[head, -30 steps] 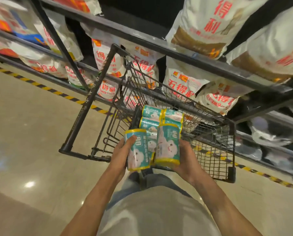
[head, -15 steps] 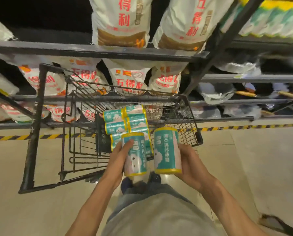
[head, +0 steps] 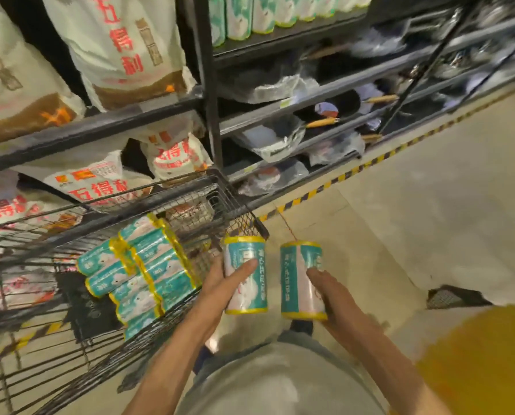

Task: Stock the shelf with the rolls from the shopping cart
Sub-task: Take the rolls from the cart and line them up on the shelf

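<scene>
I hold two teal rolls with yellow ends, both upright above the floor. My left hand [head: 220, 283] grips the left roll [head: 245, 286] from its left side. My right hand [head: 331, 295] grips the right roll [head: 299, 274] from its right side. Both rolls are out of the black wire shopping cart [head: 226, 202], which stands at my left. Several more teal rolls [head: 142, 271] lie stacked in the cart's basket. A row of the same rolls [head: 250, 16] stands on a dark shelf [head: 280, 40] at the upper middle.
White sacks with red print [head: 121, 49] fill the shelves on the left, behind the cart. Bagged pans with wooden handles [head: 322, 122] lie on the lower right shelves. A yellow-black floor stripe [head: 340, 178] runs along the shelf base. An orange blur [head: 475, 363] covers the lower right corner.
My view has swung right, so the cart now sits at the left and the shelf with teal rolls shows above. Both hands carried their rolls out of the cart to the right.
</scene>
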